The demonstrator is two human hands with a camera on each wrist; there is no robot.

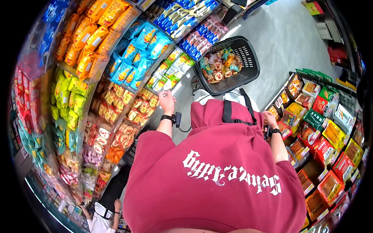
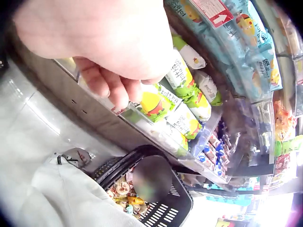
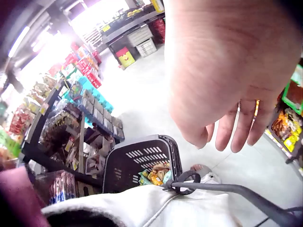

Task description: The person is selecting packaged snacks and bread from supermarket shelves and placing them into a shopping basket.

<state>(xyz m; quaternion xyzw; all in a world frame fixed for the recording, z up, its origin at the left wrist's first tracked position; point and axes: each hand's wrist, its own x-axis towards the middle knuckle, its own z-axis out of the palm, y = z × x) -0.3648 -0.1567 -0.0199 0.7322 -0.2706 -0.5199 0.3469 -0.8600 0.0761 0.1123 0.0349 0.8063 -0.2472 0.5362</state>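
My left hand (image 1: 167,102) reaches to the front edge of a clear bin of green and white snack packets (image 1: 179,65). In the left wrist view its fingers (image 2: 120,90) hang loosely curled at the bin's rim, right by a green and yellow packet (image 2: 156,101); the palm hides the thumb. My right hand (image 1: 271,119) hangs at my side by the boxed-goods display. In the right wrist view its fingers (image 3: 241,125) are relaxed and hold nothing. A black shopping basket (image 1: 248,58) stands on the floor ahead, with a heap of small wrapped snacks (image 1: 219,66) in it.
Tiered bins line my left, with orange packets (image 1: 93,39), blue packets (image 1: 140,54) and round wrapped biscuits (image 1: 110,101). On the right stands a display of boxed foods (image 1: 311,136). Grey floor (image 1: 279,35) runs ahead past the basket. Another person (image 1: 103,215) is at the lower left.
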